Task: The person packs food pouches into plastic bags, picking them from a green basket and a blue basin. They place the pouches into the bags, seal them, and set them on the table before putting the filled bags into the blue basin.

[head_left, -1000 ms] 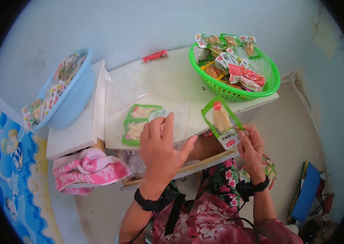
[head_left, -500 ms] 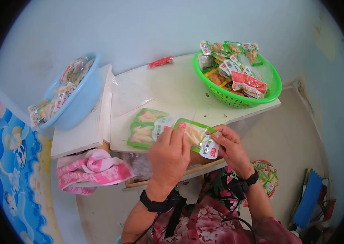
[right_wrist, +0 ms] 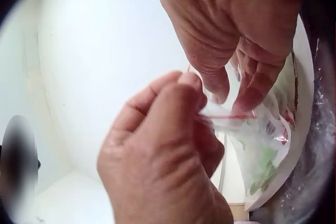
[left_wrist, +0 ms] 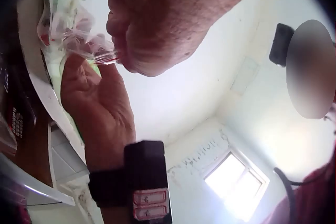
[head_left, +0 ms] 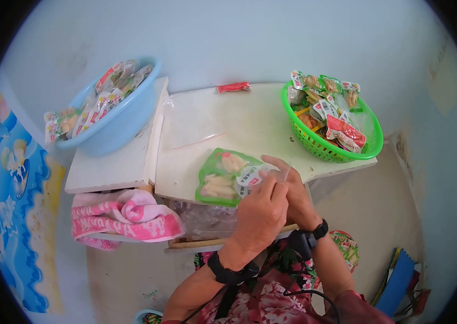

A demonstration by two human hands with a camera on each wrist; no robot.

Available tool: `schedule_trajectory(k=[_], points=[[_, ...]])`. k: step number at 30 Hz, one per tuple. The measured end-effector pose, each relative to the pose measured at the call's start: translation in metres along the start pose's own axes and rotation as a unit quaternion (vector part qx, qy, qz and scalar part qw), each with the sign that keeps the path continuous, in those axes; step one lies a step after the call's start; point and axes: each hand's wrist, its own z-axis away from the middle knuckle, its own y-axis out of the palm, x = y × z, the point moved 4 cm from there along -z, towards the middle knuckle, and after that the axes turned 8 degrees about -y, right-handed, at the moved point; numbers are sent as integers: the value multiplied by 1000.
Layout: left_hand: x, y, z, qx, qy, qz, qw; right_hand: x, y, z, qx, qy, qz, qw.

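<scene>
On the table lie green-edged food packets [head_left: 220, 186] with pale contents and white labels, overlapped by a clear zip bag [right_wrist: 231, 115] with a red line along its mouth. My left hand [head_left: 263, 210] pinches the bag's edge, fingers curled, at the right of the packets. Just behind it, my right hand [head_left: 297, 200] grips the same edge between thumb and fingers, with the index finger stretched out in the head view. Part of the right hand is hidden by the left one there. A second clear zip bag [head_left: 190, 121] lies flat farther back.
A green basket [head_left: 328, 153] full of food packets stands at the right rear. At the left, a light blue basin [head_left: 123, 127] holds more. A red packet [head_left: 234, 87] lies by the wall. Below the tabletop, an open drawer [head_left: 207, 244] and a pink towel [head_left: 125, 221] stick out.
The right hand brought a green-edged packet leftward to the bag and no longer holds it apart. Both hands are now together at the bag's edge. The head view has shifted slightly.
</scene>
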Motion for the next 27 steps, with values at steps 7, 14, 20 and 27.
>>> schedule_trajectory(k=[7, 14, 20, 27], points=[[16, -7, 4, -19, -21, 47, 999, -27, -22, 29, -70, -29, 34, 997], [5, 3, 9, 17, -1, 66, 998, -27, -9, 18, 12, -130, 143, 981], [12, -4, 13, 36, -2, 68, 997, -28, -19, 17, -77, -84, -5, 993], [23, -63, 31, 102, -153, 268, 946, -43, -37, 30, -67, -72, 38, 994]])
